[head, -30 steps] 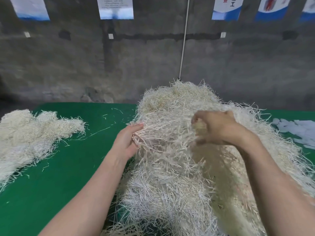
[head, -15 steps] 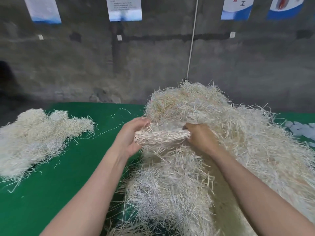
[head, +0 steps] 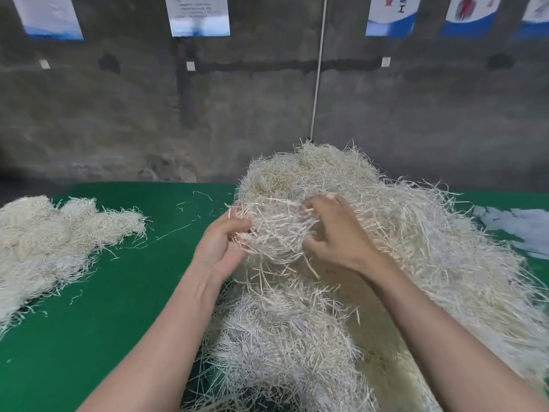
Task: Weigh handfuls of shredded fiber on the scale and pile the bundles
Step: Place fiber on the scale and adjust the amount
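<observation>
A large heap of pale shredded fiber (head: 416, 248) fills the middle and right of the green table (head: 104, 307). My left hand (head: 221, 245) grips the left side of a loose handful of fiber (head: 276, 230) raised just above the heap. My right hand (head: 335, 233) holds the handful's right side, fingers curled into the strands. A second, flatter pile of fiber bundles (head: 44, 242) lies at the table's left. No scale is in view.
White paper scraps (head: 517, 227) lie at the table's right edge. Loose strands (head: 166, 236) are scattered on the green surface between the two piles. A grey concrete wall with posters (head: 197, 14) stands behind the table.
The tight bundle stretched between my hands has loosened into a fluffy clump. My right hand has risen and spread over it, while my left hand stays at its left side.
</observation>
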Tool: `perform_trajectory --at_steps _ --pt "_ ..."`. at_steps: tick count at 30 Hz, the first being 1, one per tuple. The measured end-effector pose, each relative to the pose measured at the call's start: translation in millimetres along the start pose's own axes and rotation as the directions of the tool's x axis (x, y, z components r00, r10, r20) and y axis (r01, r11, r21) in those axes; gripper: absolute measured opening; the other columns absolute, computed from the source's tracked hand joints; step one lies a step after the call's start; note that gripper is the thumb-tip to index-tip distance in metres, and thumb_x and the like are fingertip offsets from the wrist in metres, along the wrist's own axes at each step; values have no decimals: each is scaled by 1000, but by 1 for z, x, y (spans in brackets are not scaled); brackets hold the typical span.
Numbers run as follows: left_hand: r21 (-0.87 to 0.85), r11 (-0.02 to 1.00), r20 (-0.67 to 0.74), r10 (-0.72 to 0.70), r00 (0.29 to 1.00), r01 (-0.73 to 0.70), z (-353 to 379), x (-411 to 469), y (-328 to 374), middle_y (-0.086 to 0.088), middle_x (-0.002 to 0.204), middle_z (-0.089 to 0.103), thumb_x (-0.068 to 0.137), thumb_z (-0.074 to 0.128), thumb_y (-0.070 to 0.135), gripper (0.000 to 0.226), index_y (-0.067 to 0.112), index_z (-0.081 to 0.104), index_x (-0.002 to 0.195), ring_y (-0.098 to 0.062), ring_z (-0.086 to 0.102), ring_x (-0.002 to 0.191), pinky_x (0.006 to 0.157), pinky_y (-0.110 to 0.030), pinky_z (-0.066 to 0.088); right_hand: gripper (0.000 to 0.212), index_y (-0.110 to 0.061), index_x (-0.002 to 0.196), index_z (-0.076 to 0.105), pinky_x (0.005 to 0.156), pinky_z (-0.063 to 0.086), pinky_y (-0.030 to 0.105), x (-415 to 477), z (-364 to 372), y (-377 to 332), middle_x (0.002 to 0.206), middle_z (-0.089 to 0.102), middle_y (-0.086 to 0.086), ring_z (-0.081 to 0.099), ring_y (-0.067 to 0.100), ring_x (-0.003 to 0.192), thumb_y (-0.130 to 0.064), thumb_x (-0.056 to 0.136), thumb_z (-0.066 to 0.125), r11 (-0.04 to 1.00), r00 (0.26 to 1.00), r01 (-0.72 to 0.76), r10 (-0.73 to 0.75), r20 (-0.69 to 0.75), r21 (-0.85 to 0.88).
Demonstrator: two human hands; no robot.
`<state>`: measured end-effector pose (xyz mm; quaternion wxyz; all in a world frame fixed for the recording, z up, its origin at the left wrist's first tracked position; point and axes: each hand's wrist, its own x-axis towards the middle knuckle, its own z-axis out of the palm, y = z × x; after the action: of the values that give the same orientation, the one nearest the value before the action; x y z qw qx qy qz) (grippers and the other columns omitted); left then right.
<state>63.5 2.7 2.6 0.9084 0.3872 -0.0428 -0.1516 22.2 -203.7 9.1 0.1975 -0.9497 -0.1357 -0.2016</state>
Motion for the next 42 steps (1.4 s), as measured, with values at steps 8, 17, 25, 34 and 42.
perform_trajectory --at_steps 8,17,25,34,42 --pt "718 688 -176 30 984 107 9 -6 -29 -17 132 55 86 61 8 25 -1 62 109 -34 49 124 108 -53 33 21 -19 95 63 118 10 47 -1 37 0 97 62 -5 55 22 111 -13 87 45 985 998 -22 33 62 -170" --pt "328 941 -182 -19 983 79 5 1 -13 -11 147 41 60 71 21 83 12 44 138 -33 33 138 111 -59 24 26 -12 94 72 110 21 59 -33 19 80 97 70 11 65 30 96 3 73 69 921 992 -126 114 -54 -370" --pt "282 959 -222 95 970 -30 4 -3 0 1 50 63 95 49 4 10 2 57 100 -8 58 39 37 -17 44 66 -29 130 40 116 16 51 -24 -37 30 130 45 -12 40 7 123 -30 72 71 995 985 -102 101 138 4" --pt "189 970 -90 170 981 -151 31 -24 28 0 52 46 72 51 5 18 13 42 59 -13 44 40 40 -19 41 95 -17 151 7 116 23 40 11 51 -50 105 61 4 47 23 125 -32 80 69 996 925 -62 83 370 -68" --pt "858 -503 52 -114 992 -103 -3 -6 -22 10 102 63 76 70 48 38 22 59 102 -10 61 87 70 -26 52 44 -17 118 62 78 45 22 12 39 -2 72 62 -6 56 13 67 -5 77 72 988 995 -99 97 -27 -122"
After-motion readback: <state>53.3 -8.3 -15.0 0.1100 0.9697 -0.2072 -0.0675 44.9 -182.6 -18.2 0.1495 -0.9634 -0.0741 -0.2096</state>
